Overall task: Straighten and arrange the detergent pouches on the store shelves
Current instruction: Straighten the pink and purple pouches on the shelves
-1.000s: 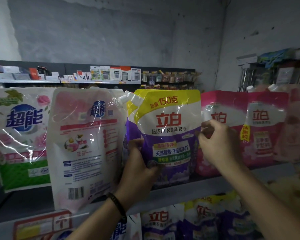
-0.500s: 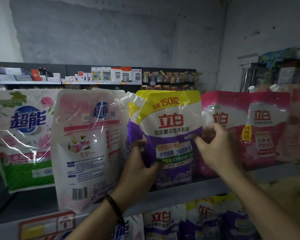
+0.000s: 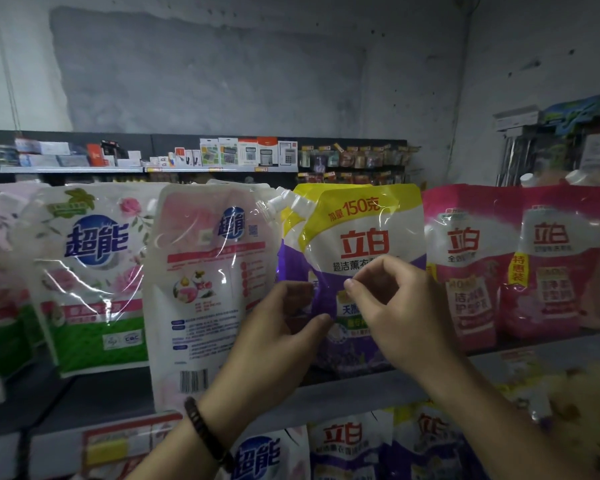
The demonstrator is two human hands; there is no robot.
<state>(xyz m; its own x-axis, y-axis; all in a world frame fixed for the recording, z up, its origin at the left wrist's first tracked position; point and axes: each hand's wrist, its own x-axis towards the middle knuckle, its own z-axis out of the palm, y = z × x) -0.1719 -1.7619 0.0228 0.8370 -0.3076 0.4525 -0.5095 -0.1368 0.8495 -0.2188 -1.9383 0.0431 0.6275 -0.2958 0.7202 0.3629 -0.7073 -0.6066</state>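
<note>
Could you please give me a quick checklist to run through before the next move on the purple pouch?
1. Left hand holds the purple pouch at its left edge: ok.
2. Right hand on the pouch front: fingers touch it, a firm grip cannot tell.
3. Purple pouch upright, label facing out: ok.
4. Second purple pouch behind it aligned: not ok, its spout pokes out to the left.
5. Neighbouring pale pink pouch faces front: not ok, its barcode side shows.
6. Pouch base seated on the shelf: cannot tell, the hands hide it.
</note>
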